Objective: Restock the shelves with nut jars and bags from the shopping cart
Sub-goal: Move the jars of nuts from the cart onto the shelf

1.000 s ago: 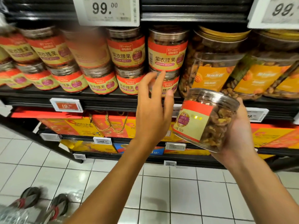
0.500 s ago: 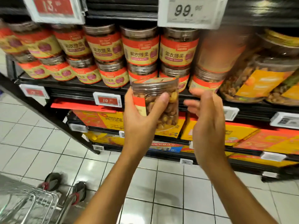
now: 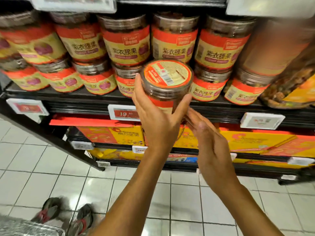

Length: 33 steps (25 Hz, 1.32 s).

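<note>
The left hand has its grip curled around the nut jar, thumb on the right and fingers on the left. It holds the jar tilted, lid toward the viewer, just in front of the stacked jars on the shelf. The right hand holds nothing: its grip is flat, with straight fingertips at the jar's lower right side. Bring the jar upright before release, steady its base with the flat right hand, and seat it squarely with the label outward, since a tilted placement could topple the neighbouring stack.
</note>
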Motion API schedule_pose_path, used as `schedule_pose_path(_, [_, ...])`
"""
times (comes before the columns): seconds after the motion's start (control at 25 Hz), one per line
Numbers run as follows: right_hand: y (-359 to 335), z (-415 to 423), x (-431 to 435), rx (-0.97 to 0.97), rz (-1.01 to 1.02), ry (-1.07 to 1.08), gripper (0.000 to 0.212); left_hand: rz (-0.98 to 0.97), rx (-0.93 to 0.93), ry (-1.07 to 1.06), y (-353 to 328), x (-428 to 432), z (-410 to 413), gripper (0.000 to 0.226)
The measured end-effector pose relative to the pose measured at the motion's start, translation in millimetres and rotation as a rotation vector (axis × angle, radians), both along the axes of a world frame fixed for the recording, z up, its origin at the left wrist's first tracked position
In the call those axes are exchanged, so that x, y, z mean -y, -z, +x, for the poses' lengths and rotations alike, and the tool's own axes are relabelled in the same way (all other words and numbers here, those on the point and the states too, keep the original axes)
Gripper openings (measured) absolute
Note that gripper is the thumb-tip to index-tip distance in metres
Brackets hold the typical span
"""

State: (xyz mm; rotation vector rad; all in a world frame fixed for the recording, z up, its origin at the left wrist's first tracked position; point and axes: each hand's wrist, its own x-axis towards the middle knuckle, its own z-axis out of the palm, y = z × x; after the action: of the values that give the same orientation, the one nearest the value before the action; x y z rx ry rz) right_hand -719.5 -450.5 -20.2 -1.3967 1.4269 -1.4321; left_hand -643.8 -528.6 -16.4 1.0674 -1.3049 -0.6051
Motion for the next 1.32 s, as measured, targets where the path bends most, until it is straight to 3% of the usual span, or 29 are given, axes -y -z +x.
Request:
schedule_pose_path(0.24, [2.9,-10.3,46.2,0.069,0.161,0.031,0.074,0.056,0.140,0.239,26.0,7.9,7.6,0.064])
schedule_pose_path(0.32, [1.1,-8.4,49.8,0.037,0.106,0.143,0.063,0.034,0.175,0.249,27.8,8.0,17.5,0.057])
schedule_pose_path(0.44, [4.4,-2.7,36.5,-0.185,-0.061,0.315,0.051,-0.038,0.288,0.270,35.9,-1.1,36.3,0.055])
schedule_pose_path(0.6, [4.3,2.4,42.1,-0.165,0.044,0.209,0.051,0.004,0.346,0.323,39.4,-2.6,38.8,0.048])
schedule_pose_path(0.8, [-14.2,-7.8,67.2,-0.096,0.210,0.113,0.070,-0.019,0.378,0.355,32.6,-0.2,37.7,0.042])
schedule_pose_path(0.96, [-17.7,-6.9,56.0,-0.117,0.081,0.319,0.063,0.077,0.281,0.250,32.5,-2.8,53.1,0.043])
schedule_pose_path(1.04, [-17.4,-6.2,39.9,-0.059,0.109,0.328,0.053,0.157,0.235,0.201,27.5,-15.2,63.3,0.041])
schedule_pose_path(1.16, [-29.2,7.1,12.1,-0.014,0.217,0.259,0.030,0.333,0.050,0.128,3.4,-45.3,82.8,0.026])
schedule_pose_path(1.32, [-57.1,59.4,-40.1,-0.085,0.330,-0.065,0.029,0.580,-0.147,0.053,-44.4,-127.0,137.9,0.023])
